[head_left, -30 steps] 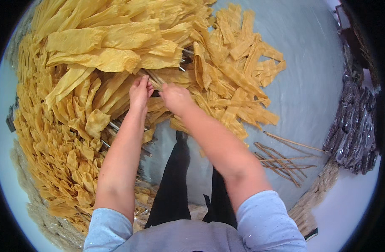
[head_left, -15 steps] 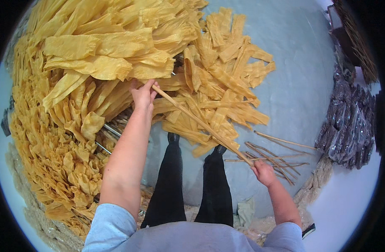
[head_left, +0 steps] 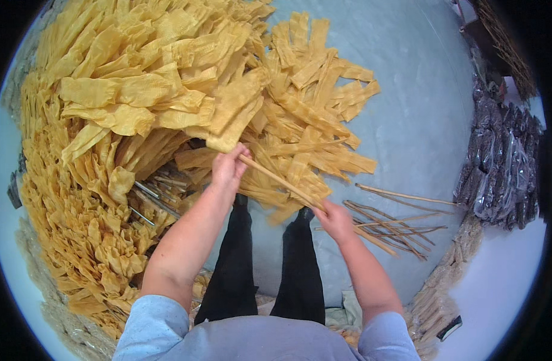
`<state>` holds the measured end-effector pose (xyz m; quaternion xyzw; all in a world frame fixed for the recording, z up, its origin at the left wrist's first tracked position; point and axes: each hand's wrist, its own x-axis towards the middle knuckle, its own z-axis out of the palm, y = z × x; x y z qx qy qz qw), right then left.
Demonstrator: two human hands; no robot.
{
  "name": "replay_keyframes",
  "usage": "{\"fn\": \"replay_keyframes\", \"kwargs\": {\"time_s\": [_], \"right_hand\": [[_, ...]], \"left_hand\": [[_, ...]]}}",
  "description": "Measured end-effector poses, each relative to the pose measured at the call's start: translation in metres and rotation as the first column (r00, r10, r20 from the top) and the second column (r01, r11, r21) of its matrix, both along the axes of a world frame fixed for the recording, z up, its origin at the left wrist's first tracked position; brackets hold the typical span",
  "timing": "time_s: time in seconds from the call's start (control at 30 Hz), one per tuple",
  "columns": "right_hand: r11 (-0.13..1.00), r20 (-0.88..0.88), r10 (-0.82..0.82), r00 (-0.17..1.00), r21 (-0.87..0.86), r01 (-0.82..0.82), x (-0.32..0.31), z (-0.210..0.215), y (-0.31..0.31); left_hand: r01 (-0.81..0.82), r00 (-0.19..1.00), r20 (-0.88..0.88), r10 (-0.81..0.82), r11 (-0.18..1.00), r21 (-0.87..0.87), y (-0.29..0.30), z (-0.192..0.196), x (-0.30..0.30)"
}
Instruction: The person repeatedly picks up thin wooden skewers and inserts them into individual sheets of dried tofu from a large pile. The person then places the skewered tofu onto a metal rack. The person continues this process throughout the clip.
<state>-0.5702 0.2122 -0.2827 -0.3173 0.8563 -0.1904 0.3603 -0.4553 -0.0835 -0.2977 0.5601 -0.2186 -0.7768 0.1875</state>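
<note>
My left hand (head_left: 228, 167) grips a hanging yellow dried sheet strip (head_left: 234, 117) at the edge of a big pile of such sheets (head_left: 125, 102). My right hand (head_left: 335, 220) holds the lower end of a thin bamboo stick (head_left: 282, 182) that slants up to the left hand. More flat yellow strips (head_left: 312, 120) lie spread on the pale grey sheet (head_left: 420, 120) just beyond the stick. A loose bundle of bare sticks (head_left: 396, 225) lies to the right of my right hand.
Crinkled yellow sheets (head_left: 77, 240) fill the left side over metal rods (head_left: 149, 198). Dark wrapped bundles (head_left: 501, 162) stack at the right edge. My black-trousered legs (head_left: 264, 265) stand below. Pale fibrous matting (head_left: 438, 295) runs along the lower right.
My right hand left the pile and drew the stick out down to the right, then came back in slightly toward the strips. The left hand stayed on the yellow sheets.
</note>
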Motion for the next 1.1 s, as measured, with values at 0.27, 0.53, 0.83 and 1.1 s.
{"fn": "replay_keyframes", "kwargs": {"time_s": [0.27, 0.53, 0.83, 1.1], "right_hand": [[0.954, -0.214, -0.12, 0.969, 0.245, 0.172, -0.047, 0.027, 0.294], [0.989, -0.074, -0.055, 0.996, -0.141, 0.044, -0.061, 0.007, 0.201], [0.92, -0.403, -0.072, 0.912, 0.326, 0.217, -0.112, -0.042, 0.372], [0.812, -0.203, 0.136, 0.97, 0.584, 0.008, -0.125, -0.068, 0.247]], "left_hand": [[-0.317, 0.948, 0.038, 0.315, 0.946, 0.067, 0.016, -0.034, -0.027], [-0.019, 0.992, -0.104, 0.07, 0.902, 0.432, 0.232, -0.049, -0.084], [0.182, 0.961, 0.086, -0.262, 0.838, 0.515, 0.196, -0.071, -0.061], [-0.185, 0.982, 0.065, 0.176, 0.968, 0.172, 0.015, -0.102, 0.055]]}}
